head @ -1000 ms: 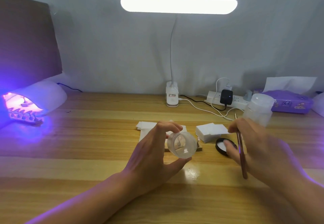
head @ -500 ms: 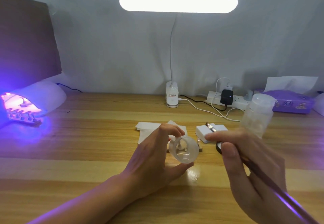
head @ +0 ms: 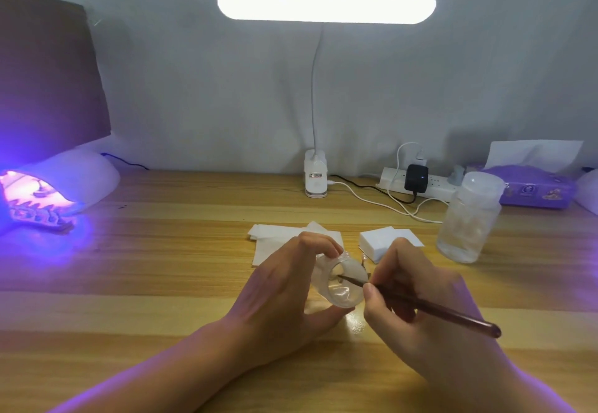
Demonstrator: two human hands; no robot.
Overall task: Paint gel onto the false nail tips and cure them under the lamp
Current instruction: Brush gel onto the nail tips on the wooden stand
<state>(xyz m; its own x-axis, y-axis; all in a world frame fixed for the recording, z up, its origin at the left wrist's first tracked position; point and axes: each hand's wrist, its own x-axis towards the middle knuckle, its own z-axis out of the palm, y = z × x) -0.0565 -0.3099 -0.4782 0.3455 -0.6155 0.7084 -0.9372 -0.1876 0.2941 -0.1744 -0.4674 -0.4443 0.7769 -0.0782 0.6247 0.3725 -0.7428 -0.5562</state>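
My left hand [head: 284,286] grips a small clear gel jar [head: 341,283], tilted with its open mouth toward me, just above the wooden table [head: 161,267]. A thin dark-handled brush [head: 433,309] is pinched in my right hand [head: 417,299], and its tip reaches into the jar's mouth. At the far left a white curing lamp [head: 74,179] glows violet, and a strip of false nail tips [head: 38,215] lies at its opening. My right hand hides the jar's black lid.
White paper wipes [head: 278,234] and a white block [head: 385,238] lie just behind my hands. A clear plastic bottle [head: 469,218] stands to the right. At the back are a desk lamp base [head: 315,176], a power strip [head: 417,183] with cables, and a purple tissue pack [head: 537,186].
My right hand swung the brush round from upright and brought its tip into the jar. My left hand tilted the jar's mouth further toward the brush.
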